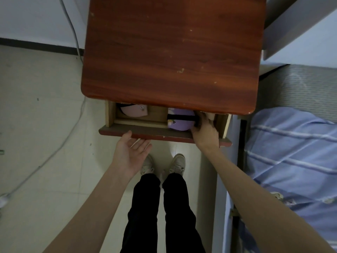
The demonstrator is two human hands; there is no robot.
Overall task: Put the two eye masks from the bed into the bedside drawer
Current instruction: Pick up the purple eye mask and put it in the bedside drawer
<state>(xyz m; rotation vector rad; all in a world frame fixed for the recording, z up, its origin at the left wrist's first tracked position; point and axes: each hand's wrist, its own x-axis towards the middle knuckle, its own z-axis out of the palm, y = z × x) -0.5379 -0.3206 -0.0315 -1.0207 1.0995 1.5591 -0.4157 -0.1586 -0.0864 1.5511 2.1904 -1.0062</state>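
Note:
The bedside drawer point(145, 133) stands pulled out under the reddish wooden cabinet top point(171, 52). A pink eye mask point(134, 111) lies in its left part. A purple eye mask point(179, 120) with a black strap lies in its right part. My right hand point(205, 131) reaches into the drawer's right end, fingers on the black strap beside the purple mask. My left hand point(130, 154) hovers palm up just below the drawer's front edge, fingers apart, holding nothing.
The bed with a blue striped cover point(295, 161) runs along the right, close to the cabinet. A white cable point(60, 141) trails over the tiled floor on the left. My legs and shoes point(164, 166) stand right before the drawer.

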